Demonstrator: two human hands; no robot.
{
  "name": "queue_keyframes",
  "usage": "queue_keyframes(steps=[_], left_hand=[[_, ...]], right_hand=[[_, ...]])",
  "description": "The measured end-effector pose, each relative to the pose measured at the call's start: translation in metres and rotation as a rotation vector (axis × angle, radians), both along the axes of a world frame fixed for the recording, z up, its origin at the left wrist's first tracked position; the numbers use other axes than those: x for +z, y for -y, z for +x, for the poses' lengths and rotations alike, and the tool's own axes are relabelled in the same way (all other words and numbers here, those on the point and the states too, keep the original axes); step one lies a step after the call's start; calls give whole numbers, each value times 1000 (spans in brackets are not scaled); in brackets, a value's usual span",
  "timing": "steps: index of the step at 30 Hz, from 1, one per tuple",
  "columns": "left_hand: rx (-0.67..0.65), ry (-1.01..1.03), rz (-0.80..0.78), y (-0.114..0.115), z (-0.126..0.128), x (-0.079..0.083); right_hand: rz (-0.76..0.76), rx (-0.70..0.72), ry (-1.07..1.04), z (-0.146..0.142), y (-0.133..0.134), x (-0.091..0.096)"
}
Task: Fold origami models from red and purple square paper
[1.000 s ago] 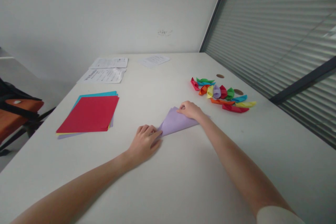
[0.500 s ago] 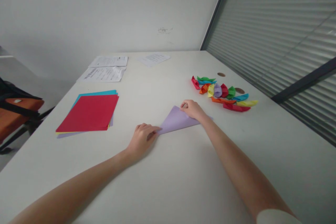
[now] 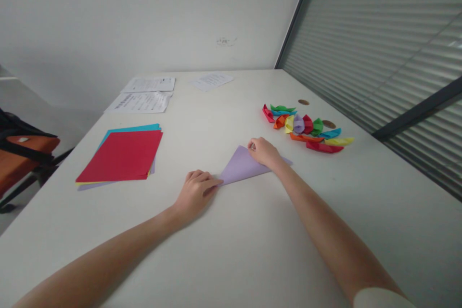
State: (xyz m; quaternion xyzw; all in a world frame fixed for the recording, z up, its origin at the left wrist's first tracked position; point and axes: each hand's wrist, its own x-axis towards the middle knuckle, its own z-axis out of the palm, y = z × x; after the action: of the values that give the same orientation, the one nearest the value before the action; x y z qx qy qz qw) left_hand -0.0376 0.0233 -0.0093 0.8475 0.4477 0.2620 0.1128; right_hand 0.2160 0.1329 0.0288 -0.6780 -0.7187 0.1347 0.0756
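A lilac paper sheet (image 3: 240,168), folded into a triangle, lies flat on the white table (image 3: 252,250). My left hand (image 3: 197,192) presses its near left corner with curled fingers. At the far corner my right hand (image 3: 264,150) pinches the paper's top edge. Both hands rest on the table.
A stack of coloured sheets (image 3: 121,155) with a red one on top lies to the left. Several folded paper shapes (image 3: 305,130) in many colours sit at the right. Printed papers (image 3: 142,101) lie at the far side. A chair with an orange seat (image 3: 18,154) stands left of the table.
My left hand slid off the paper's body to its near corner. The right hand stays at the far corner, shifting slightly. The view rose a little.
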Motion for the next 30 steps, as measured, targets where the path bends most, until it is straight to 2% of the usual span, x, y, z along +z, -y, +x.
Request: queue_keyframes(steps=[18,22,27,30], left_hand=[[-18,-6,-3,0,0,1],[15,16,-8,0,0,0],[129,127,-48,-10,-8,5],[192,341,-205,-22,-13,8]], right_hand=[[-23,-7,8,-5,-1,-1],[-21,-11,27,-5,0,0],[-19,9,-9,-10,4,3],[-8,5,-29,-14,6,1]])
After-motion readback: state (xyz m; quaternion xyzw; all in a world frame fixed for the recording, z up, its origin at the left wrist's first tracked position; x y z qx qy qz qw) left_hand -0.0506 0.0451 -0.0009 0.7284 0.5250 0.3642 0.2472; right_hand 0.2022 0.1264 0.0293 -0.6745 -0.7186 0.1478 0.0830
